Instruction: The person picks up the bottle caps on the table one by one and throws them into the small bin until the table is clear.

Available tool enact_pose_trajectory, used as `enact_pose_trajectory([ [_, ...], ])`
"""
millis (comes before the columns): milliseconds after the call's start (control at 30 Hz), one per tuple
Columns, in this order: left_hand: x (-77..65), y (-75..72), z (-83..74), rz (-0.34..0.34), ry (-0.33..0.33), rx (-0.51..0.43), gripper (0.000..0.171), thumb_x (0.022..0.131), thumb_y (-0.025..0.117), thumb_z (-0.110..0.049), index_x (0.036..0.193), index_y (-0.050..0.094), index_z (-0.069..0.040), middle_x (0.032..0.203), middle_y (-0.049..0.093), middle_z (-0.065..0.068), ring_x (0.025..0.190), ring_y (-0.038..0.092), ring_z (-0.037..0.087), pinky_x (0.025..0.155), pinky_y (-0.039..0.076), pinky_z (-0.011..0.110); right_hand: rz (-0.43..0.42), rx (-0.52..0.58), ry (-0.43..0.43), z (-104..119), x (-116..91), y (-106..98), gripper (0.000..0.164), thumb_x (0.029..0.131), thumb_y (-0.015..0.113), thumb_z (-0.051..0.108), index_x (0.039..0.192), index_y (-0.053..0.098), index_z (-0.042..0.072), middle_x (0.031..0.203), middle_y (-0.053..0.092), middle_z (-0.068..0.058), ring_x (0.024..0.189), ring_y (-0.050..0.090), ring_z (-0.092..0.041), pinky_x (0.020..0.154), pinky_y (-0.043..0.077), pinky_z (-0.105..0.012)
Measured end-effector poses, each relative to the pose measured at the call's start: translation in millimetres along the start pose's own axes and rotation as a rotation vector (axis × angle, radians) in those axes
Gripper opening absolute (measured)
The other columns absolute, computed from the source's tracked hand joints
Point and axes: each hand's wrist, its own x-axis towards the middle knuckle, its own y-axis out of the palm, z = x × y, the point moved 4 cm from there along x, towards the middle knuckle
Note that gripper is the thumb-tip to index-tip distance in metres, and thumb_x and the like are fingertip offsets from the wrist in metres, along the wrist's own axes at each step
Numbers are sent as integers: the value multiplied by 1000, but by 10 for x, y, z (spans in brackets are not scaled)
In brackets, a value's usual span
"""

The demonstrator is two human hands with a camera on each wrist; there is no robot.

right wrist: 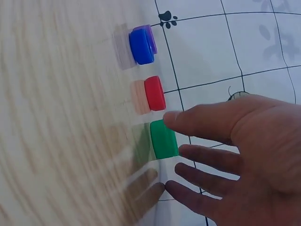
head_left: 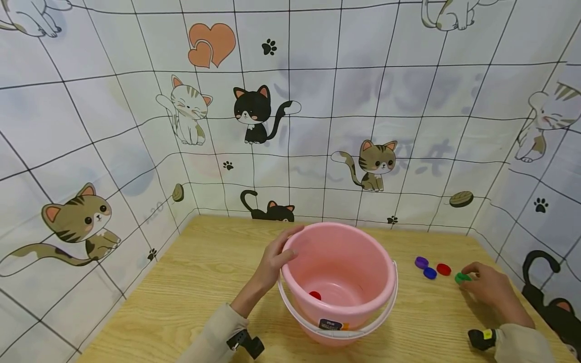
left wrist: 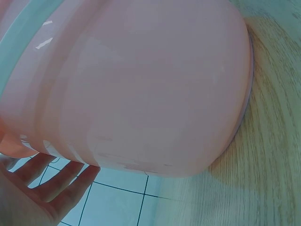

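A pink bucket with a white handle stands on the wooden table, its mouth tipped toward me. My left hand holds its left rim, thumb over the inside and fingers along the outer wall. In the left wrist view those fingers lie against the bucket's side. A red bottle cap lies inside the bucket, partly hidden by the near rim. On the right, my right hand reaches a green bottle cap on the table, thumb and fingertips right at its edge, fingers spread.
Left of the green cap lie a red cap, a blue cap and a purple cap. The wooden table meets a cat-print cloth wall at the back and sides.
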Motion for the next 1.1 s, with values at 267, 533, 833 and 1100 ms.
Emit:
enact_pose_trajectory([
  [267,-6,-3,-6,-4,-2,10,65,92,52,-22,155,45,-8,144,57,26,111,65,50,82,61,63,-16,21,-22,58,21,42,59,91,72,18,131,49,-19,129,55,-43,114,54,-59,93,47,-70],
  [533,-5,-2,-8,2,4,10,64,93,51,-22,155,45,-8,143,57,27,108,66,50,81,61,63,-58,32,-11,44,27,56,54,89,74,15,126,56,-20,117,66,-38,108,59,-55,92,44,-70],
  [833,-3,-5,-5,-1,-2,14,65,92,52,-22,156,45,-11,145,56,25,111,66,50,82,60,64,-41,26,5,28,29,85,52,88,77,16,123,61,-18,117,66,-37,109,58,-56,94,44,-71],
  [1100,-2,-2,-1,-6,2,18,65,91,52,-22,155,46,-11,144,57,26,109,66,51,81,60,65,-55,16,-4,27,30,72,48,87,77,15,119,63,-17,113,68,-36,107,59,-56,93,44,-71],
])
